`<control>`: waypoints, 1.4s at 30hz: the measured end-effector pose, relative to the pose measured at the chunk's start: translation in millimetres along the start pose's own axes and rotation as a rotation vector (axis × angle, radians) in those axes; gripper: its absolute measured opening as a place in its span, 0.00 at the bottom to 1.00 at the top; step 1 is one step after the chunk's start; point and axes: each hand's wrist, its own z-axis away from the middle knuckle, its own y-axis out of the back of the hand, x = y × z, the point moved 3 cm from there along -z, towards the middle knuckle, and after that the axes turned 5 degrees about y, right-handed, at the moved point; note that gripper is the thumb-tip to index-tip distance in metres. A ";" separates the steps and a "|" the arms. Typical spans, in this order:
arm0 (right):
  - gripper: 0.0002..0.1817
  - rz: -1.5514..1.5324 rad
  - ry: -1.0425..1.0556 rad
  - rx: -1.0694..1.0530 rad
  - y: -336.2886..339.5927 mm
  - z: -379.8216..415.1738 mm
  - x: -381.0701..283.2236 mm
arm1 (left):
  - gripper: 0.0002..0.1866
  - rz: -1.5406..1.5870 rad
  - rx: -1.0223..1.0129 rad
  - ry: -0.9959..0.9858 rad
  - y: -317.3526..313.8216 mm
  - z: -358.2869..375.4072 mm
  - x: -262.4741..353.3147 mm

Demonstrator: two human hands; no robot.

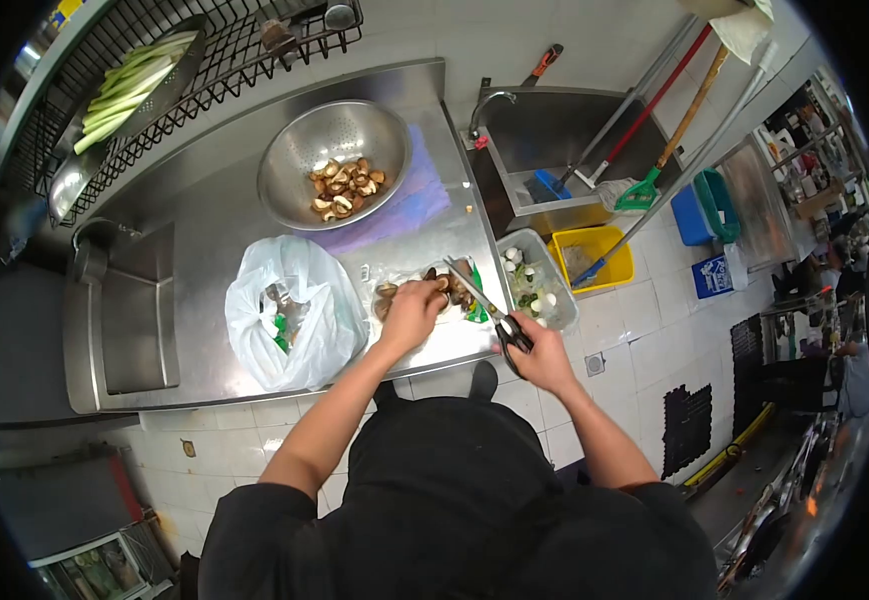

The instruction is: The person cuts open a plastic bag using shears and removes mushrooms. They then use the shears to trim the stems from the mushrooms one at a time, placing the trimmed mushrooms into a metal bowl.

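My right hand grips a pair of scissors by the black handles, and the blades point up and left toward the mushrooms. With curled fingers, my left hand holds a brown mushroom over a clear plastic pack on the steel counter. More whole mushrooms lie around that hand, partly hidden by it. Behind them a perforated steel colander contains cut mushrooms with pale insides. Left of my hand stands a white plastic bag with something green inside.
A clear bin with pale scraps stands off the counter's right edge. Beyond it are a yellow bucket and a mop sink with several long handles. A steel sink is at the left. Leeks lie on the wire rack above.
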 end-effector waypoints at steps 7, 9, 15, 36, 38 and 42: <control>0.35 0.179 0.009 -0.071 -26.8 33.0 -12.3 | 0.15 1.273 -0.103 0.741 25.3 20.2 -27.4; 0.36 0.293 0.123 -0.057 -34.6 37.0 -9.3 | 0.15 1.224 -0.082 0.726 24.0 21.6 -23.5; 0.36 0.503 0.117 -0.109 -34.8 37.3 -23.9 | 0.16 1.125 0.017 0.703 15.5 26.6 -23.4; 0.30 -0.050 0.028 -0.124 -60.1 24.8 28.4 | 0.11 0.921 0.022 0.823 7.7 20.0 -32.1; 0.29 -0.324 -0.098 -0.117 -63.9 31.1 40.5 | 0.10 0.925 0.049 0.828 6.5 17.7 -33.3; 0.31 -0.369 -0.207 -0.080 -55.4 34.6 38.8 | 0.07 0.850 0.102 0.803 3.1 17.0 -34.5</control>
